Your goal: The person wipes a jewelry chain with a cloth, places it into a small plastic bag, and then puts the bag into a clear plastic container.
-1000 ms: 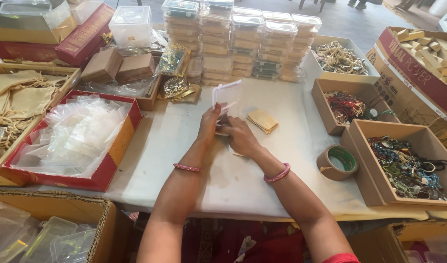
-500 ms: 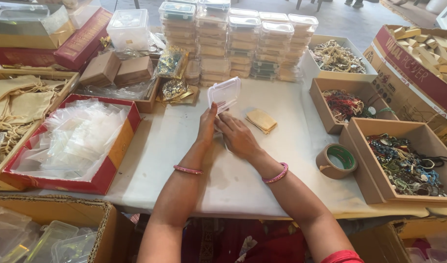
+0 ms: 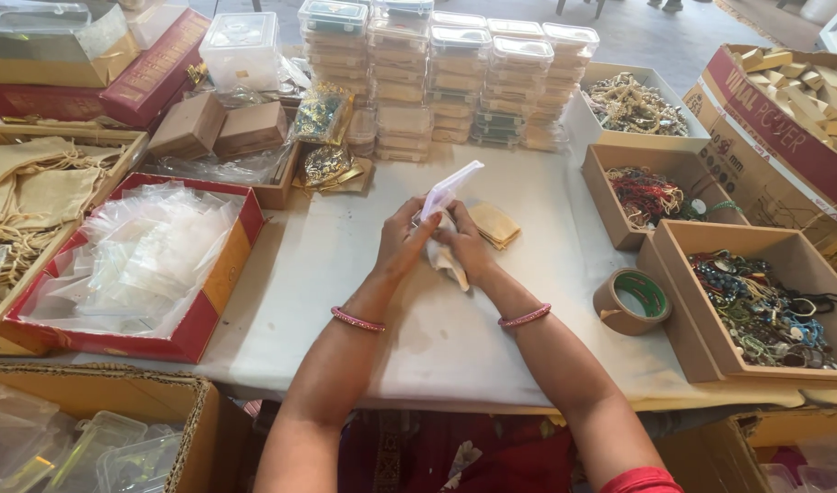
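Hands pinching together, left hand [image 3: 402, 242], right hand [image 3: 464, 248], clear pouch [image 3: 448, 190] between fingertips (tilted upward)

Stacks of clear lidded boxes [image 3: 455, 78] at table's far edge. Red tray of plastic bags [image 3: 136, 265] on the left. Tape roll [image 3: 631, 301] on the right, beside open carton of beaded jewellery [image 3: 756, 301]. Tan pouch [image 3: 494, 224] mid-table.

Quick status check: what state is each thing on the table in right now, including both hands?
left hand: closed on the white packet, lifted off the table
right hand: gripping the same packet from the other side
white packet: held tilted, top end up
tan pouch: lying flat, untouched
tape roll: lying flat, untouched
stacked clear boxes: lids shut
red tray: open, full of clear bags
bead box: open, filled
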